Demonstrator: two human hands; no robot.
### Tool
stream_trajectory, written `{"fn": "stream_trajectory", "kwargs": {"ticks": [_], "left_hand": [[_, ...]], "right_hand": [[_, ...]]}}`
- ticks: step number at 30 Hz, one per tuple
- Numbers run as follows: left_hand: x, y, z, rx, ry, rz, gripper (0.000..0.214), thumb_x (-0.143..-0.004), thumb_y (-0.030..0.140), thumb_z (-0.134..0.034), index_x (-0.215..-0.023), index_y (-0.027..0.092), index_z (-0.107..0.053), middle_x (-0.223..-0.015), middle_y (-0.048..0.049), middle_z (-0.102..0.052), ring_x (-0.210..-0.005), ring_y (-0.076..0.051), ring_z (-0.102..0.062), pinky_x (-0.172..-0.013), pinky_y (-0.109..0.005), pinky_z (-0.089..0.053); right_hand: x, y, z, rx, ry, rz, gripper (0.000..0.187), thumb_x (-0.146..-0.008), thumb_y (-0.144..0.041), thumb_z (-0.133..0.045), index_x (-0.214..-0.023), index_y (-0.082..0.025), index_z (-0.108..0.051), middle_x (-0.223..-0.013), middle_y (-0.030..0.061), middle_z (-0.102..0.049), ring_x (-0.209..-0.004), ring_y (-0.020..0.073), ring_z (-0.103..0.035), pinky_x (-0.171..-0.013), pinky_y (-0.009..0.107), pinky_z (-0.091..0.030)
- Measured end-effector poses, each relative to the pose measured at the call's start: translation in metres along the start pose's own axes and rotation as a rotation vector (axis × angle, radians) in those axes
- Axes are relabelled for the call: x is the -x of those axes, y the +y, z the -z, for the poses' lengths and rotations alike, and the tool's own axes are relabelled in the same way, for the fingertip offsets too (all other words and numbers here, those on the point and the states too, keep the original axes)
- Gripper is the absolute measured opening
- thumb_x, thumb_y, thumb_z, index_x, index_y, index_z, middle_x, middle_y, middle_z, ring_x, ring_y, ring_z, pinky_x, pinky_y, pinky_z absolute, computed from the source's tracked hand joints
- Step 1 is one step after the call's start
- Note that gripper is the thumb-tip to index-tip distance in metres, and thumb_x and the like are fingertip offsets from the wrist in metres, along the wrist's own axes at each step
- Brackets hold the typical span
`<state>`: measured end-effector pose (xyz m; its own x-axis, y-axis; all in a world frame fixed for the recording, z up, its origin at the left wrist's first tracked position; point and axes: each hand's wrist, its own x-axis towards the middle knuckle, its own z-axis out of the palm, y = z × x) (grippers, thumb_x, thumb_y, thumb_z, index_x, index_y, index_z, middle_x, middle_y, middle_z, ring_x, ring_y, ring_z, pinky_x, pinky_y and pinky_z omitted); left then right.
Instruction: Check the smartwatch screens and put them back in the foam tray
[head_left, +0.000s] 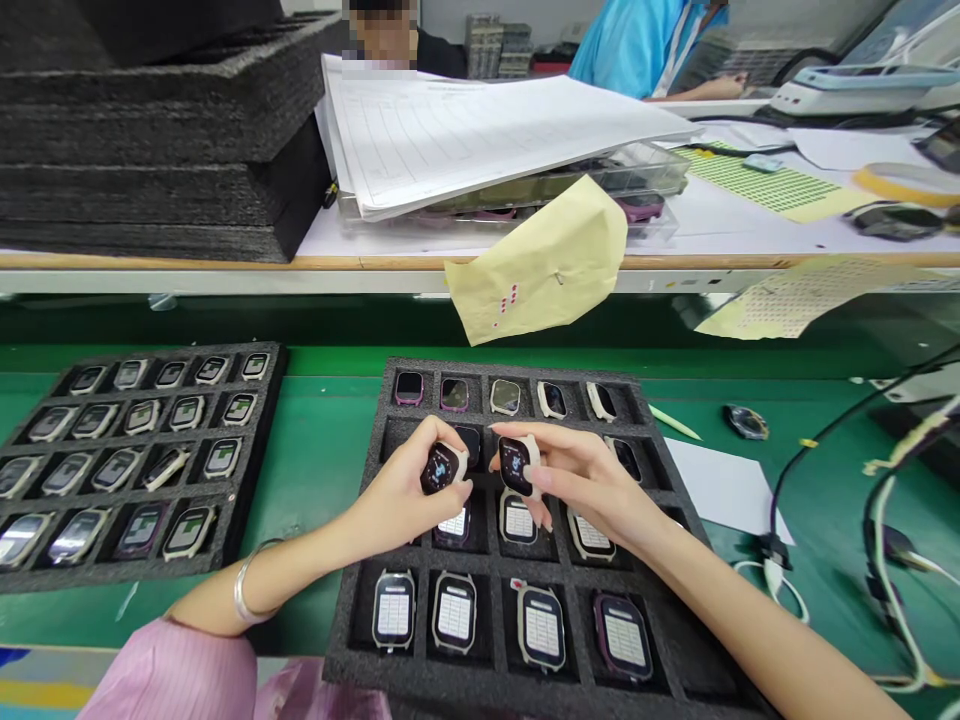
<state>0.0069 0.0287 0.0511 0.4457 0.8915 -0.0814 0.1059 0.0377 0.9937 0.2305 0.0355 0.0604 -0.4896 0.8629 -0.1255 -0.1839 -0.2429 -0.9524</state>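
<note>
My left hand (401,492) is closed round a small smartwatch body (441,468) with a dark lit screen, held above the black foam tray (360,610). My right hand (581,478) pinches a second smartwatch body (517,464) right beside it, screen facing me. Both watches hover over the tray's second row. The tray holds several more watch bodies in its pockets, some showing white grid screens (454,612), some dark.
A second foam tray (259,440) full of watch bodies lies at the left on the green belt. Cables (877,540) and white paper (720,490) lie at the right. A shelf behind carries stacked foam (150,130), papers and a yellow envelope (540,262). Two other people sit beyond.
</note>
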Motion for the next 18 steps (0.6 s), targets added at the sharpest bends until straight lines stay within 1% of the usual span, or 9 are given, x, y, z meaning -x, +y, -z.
{"fn": "stream_trajectory", "kwargs": {"ticks": [2, 7, 12, 14, 18], "left_hand": [[-0.0008, -0.0001, 0.0003, 0.004, 0.018, -0.008, 0.022, -0.079, 0.008, -0.055, -0.093, 0.021, -0.044, -0.077, 0.0059, -0.041, -0.063, -0.010, -0.039, -0.061, -0.024, -0.034], [-0.0036, 0.0008, 0.0024, -0.019, 0.016, 0.017, 0.022, -0.077, 0.005, -0.054, -0.089, 0.021, -0.044, -0.074, 0.0064, -0.040, -0.058, -0.009, -0.039, -0.058, -0.024, -0.033], [-0.0033, 0.0014, 0.0017, -0.014, 0.055, -0.044, 0.020, -0.079, 0.009, -0.056, -0.091, 0.021, -0.045, -0.076, 0.0048, -0.042, -0.066, -0.012, -0.040, -0.061, -0.024, -0.035], [-0.0021, 0.0026, 0.0022, -0.037, 0.060, -0.052, 0.021, -0.077, 0.008, -0.055, -0.090, 0.021, -0.045, -0.076, 0.0047, -0.042, -0.067, -0.012, -0.041, -0.062, -0.024, -0.035], [0.0003, 0.0055, 0.0032, -0.071, 0.027, -0.033, 0.022, -0.075, 0.006, -0.054, -0.086, 0.022, -0.043, -0.073, 0.0051, -0.041, -0.066, -0.012, -0.041, -0.062, -0.024, -0.034]], "right_hand": [[-0.0001, 0.0001, 0.0000, -0.002, 0.008, 0.000, 0.040, -0.083, -0.026, -0.074, -0.121, -0.018, -0.066, -0.097, 0.0080, -0.071, -0.049, 0.0102, -0.060, -0.043, 0.023, -0.051], [0.0001, 0.0013, 0.0005, 0.021, -0.004, -0.010, 0.037, -0.084, -0.025, -0.073, -0.120, -0.019, -0.067, -0.092, 0.0059, -0.070, -0.050, 0.0102, -0.060, -0.044, 0.023, -0.050], [0.0012, -0.0011, -0.0012, 0.069, -0.002, 0.013, 0.037, -0.084, -0.024, -0.073, -0.120, -0.020, -0.067, -0.091, 0.0046, -0.069, -0.052, 0.0100, -0.059, -0.049, 0.023, -0.050], [0.0018, -0.0014, -0.0011, 0.083, 0.004, 0.017, 0.037, -0.083, -0.025, -0.074, -0.119, -0.021, -0.067, -0.087, 0.0036, -0.069, -0.052, 0.0104, -0.059, -0.049, 0.023, -0.050], [0.0031, -0.0002, 0.0007, 0.129, 0.002, -0.023, 0.039, -0.084, -0.030, -0.073, -0.121, -0.018, -0.067, -0.073, 0.0017, -0.067, -0.050, 0.0112, -0.057, -0.049, 0.023, -0.049]]}}
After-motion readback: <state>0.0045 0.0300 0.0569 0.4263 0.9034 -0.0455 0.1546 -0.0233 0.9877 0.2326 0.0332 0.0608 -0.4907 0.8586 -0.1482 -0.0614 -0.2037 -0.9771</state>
